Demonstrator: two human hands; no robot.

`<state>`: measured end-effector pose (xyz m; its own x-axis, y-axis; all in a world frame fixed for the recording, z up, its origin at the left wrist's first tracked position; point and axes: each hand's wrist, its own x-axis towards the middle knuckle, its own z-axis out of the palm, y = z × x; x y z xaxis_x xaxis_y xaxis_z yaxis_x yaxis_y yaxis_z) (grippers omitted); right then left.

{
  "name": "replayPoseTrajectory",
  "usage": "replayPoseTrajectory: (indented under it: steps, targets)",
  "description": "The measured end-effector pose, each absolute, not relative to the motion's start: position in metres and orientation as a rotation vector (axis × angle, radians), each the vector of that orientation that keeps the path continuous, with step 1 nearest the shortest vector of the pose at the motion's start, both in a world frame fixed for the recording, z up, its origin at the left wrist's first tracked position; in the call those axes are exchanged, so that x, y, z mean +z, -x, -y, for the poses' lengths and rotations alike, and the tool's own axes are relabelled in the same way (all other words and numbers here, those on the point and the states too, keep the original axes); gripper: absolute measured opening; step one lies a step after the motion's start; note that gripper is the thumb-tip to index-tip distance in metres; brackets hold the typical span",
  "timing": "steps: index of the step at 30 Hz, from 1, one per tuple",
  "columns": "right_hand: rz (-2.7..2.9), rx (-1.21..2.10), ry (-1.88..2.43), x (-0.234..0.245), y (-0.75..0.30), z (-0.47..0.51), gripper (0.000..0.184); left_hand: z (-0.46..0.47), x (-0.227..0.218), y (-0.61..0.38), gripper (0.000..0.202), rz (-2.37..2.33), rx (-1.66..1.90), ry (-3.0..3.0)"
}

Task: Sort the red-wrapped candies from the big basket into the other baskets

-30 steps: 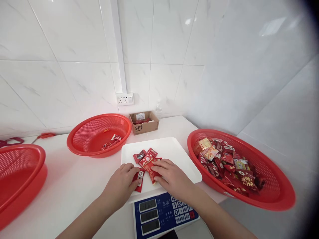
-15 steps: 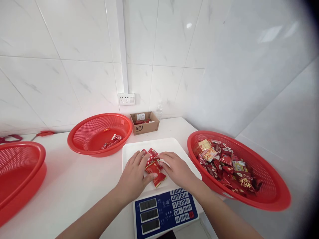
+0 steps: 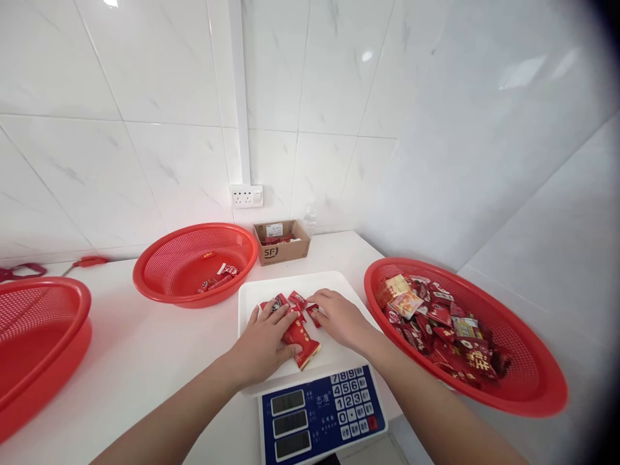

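Observation:
Several red snack packets lie on the white pan of a digital scale. My left hand rests over them with fingers spread, its thumb beside a larger red packet with a gold edge. Part of the packets under these fingers is hidden. My right hand has its fingers and thumb closed around a small red packet at the right of the group. Another small red packet lies just beyond, between the two hands.
On the right stands a red basket heaped with red packets. A second red basket at the back left holds a few packets, and a third sits at the left edge. A cardboard box stands by the wall near a clear bottle.
The packets are spread further apart on the pan. My left hand has shifted slightly left, and my right hand has drawn a small packet rightward from the group.

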<state>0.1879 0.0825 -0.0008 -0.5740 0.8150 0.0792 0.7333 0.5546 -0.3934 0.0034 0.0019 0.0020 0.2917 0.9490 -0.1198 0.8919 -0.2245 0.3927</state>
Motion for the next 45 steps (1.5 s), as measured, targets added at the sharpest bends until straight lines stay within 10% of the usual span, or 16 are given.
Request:
replayPoseTrajectory:
  steps: [34,41,45]
  targets:
    - [2.686,0.350,1.058,0.002,-0.179,-0.049,0.025,-0.003,-0.004,0.015,0.035,-1.790,0.617,-1.991]
    - [2.660,0.214,1.200,0.004,-0.173,-0.043,0.025,0.001,-0.002,-0.001,0.041,-1.711,0.662,-2.090]
    - [2.596,0.341,1.237,0.006,-0.187,-0.062,0.030,0.003,-0.003,-0.005,0.079,-1.700,0.361,-2.133]
